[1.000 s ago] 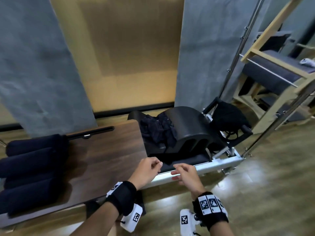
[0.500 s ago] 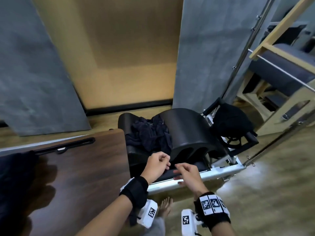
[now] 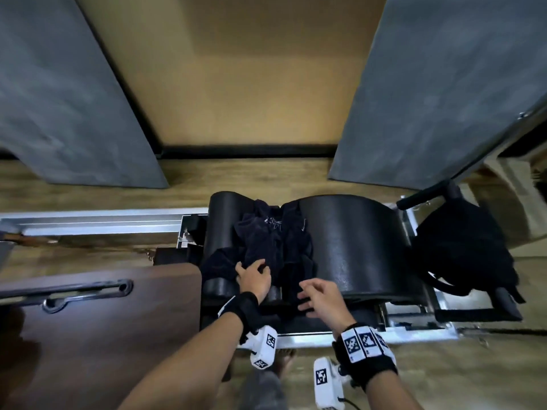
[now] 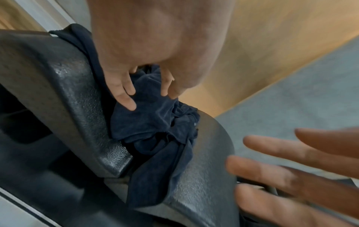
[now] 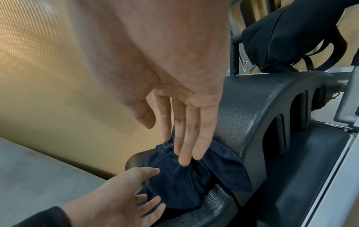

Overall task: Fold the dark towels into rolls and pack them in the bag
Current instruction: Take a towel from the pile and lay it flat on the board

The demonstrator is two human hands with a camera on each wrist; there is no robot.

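A heap of crumpled dark navy towels (image 3: 270, 241) lies in the dip of a black arched pad (image 3: 355, 241). My left hand (image 3: 253, 269) rests on the heap's near edge; in the left wrist view its spread fingers (image 4: 124, 95) touch a fold of the towel (image 4: 155, 121) on either side without closing. My right hand (image 3: 310, 294) hovers open just right of it, and its straight fingers (image 5: 186, 147) point down over the towels (image 5: 180, 182). The black bag (image 3: 461, 247) hangs on the frame to the right of the pad.
A dark wooden board (image 3: 88, 335) with a black handle (image 3: 85, 291) lies at the left, close to my left forearm. The pad sits on a silver metal frame (image 3: 414, 329). Grey wall panels and a tan wall stand behind. A bare foot (image 3: 284, 362) shows on the wooden floor below.
Both hands moved forward from the frame's front rail to the towel heap. The left hand uncurled onto the towels. My view swung right, and the rolled towels at the left left the picture.
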